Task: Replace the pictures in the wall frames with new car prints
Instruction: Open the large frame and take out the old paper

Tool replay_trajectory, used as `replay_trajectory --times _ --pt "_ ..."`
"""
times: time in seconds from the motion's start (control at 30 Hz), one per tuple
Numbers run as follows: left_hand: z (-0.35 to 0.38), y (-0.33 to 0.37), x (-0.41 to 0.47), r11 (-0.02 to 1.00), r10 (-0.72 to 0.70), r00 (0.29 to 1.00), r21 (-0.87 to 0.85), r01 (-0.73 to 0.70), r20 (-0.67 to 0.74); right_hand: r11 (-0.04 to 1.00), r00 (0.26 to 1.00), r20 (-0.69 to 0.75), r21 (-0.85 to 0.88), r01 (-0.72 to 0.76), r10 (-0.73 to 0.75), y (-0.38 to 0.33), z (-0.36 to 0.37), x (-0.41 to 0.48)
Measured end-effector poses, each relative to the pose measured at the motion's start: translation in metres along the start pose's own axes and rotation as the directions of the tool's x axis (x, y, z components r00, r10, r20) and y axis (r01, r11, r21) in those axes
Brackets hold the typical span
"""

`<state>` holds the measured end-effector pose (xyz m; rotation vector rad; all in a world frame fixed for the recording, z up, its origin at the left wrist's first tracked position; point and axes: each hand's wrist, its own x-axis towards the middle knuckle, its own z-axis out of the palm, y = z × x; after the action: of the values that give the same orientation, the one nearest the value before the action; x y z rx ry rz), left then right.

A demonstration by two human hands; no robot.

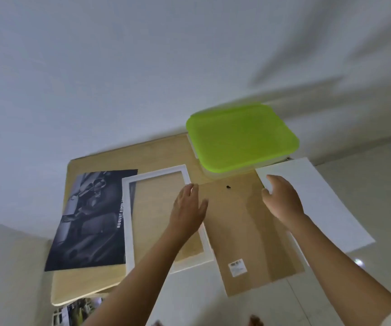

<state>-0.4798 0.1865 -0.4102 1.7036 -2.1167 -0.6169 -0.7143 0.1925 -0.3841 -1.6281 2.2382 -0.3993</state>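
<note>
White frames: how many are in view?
1. The white frame lies on the table, between the dark print and the backing board; others may be hidden.

L forearm [147, 262] and R forearm [330, 260] extended fwd, bare. L hand [188, 205]: palm down, fingers straight, held together. R hand [281, 198]: palm down, fingers loosely curved, thumb spread toward L hand. Hands set apart, approx. level.

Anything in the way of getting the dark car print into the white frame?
The opening of the empty white rectangular frame holds nothing. However, its left rail sits on the right edge of the dark car print, and the brown backing board appears to overlap its right rail, where the left hand is.
</note>
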Motion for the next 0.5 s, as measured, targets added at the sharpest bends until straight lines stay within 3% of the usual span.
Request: replay_trajectory --times 0.27,0.5 --pt "-0.105 -0.179 -0.052 0.969 -0.137 0.987 0.195 0.15 -0.077 0.966 0.964 0.05 -0.008 0.26 -0.259 -0.186 0.093 -0.033" --pt "-0.128 -0.29 -0.111 0.889 -0.451 0.889 0.054 0.455 -0.076 0.903 0.886 0.199 -0.01 0.429 -0.418 -0.277 0.183 -0.072"
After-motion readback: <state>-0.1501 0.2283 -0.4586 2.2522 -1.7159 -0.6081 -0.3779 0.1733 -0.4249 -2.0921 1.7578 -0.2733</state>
